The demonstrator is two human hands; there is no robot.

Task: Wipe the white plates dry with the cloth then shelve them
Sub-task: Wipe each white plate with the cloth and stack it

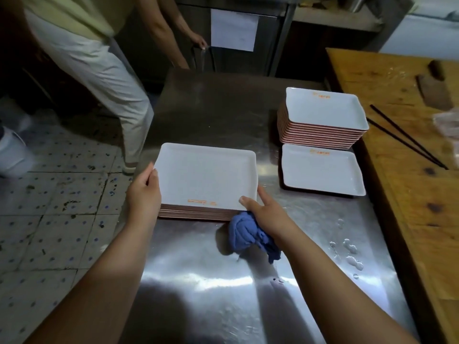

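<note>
A stack of white rectangular plates (206, 177) with pink undersides sits on the steel table (211, 281) in front of me. My left hand (144, 192) grips the stack's left edge, thumb on the rim. My right hand (267, 212) holds a bunched blue cloth (250, 234) against the stack's near right corner, with thumb and forefinger on the top plate's edge. A taller stack of the same plates (323, 112) stands at the far right. A single plate (321, 168) lies just in front of that stack.
A wooden counter (409, 182) runs along the right with a cleaver (434, 90) and black chopsticks (407, 140) on it. Water drops (350, 254) lie on the steel near it. A person in pale trousers (99, 78) stands at the far left by a metal cabinet (236, 33).
</note>
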